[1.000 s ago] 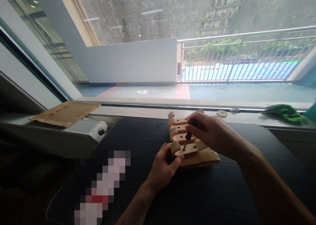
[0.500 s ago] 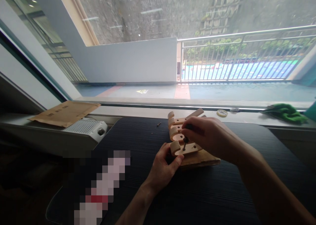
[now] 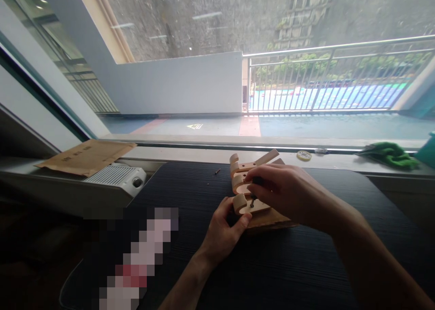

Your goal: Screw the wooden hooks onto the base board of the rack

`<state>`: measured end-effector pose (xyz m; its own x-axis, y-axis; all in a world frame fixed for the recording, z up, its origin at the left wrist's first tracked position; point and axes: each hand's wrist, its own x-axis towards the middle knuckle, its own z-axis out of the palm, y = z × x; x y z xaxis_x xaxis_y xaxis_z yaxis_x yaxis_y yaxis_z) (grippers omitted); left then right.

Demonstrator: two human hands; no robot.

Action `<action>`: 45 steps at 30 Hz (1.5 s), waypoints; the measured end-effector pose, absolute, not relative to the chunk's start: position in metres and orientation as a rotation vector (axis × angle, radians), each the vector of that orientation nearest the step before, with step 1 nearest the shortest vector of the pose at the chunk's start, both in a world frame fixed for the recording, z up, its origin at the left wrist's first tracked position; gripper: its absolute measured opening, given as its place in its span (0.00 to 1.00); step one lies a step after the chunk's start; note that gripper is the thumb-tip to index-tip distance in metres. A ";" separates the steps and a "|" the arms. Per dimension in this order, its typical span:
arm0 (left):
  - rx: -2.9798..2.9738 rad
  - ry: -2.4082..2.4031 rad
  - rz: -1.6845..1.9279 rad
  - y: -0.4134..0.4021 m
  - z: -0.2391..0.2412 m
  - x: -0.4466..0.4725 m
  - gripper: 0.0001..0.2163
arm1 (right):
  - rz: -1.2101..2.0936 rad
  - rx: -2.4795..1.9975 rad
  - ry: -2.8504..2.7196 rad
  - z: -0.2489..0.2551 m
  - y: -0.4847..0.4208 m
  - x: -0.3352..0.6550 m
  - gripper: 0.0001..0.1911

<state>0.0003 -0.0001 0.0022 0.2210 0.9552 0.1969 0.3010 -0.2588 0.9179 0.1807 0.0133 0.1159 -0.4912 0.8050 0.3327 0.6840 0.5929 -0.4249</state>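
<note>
Right hand, above a wooden hook rack clasped by the left hand, grips a dark-handled screwdriver, tip on the hook nearest the left thumb. Off-axis pressure could plausibly skid it into that thumb.

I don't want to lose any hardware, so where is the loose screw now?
In the head view, the loose screw lies on the black tabletop near its far edge, left of the hooked wooden pieces and beyond the left hand.
</note>
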 end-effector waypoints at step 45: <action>1.659 1.141 1.065 -0.003 0.005 0.000 0.09 | 0.251 -1.406 -2.192 0.109 0.025 0.183 0.14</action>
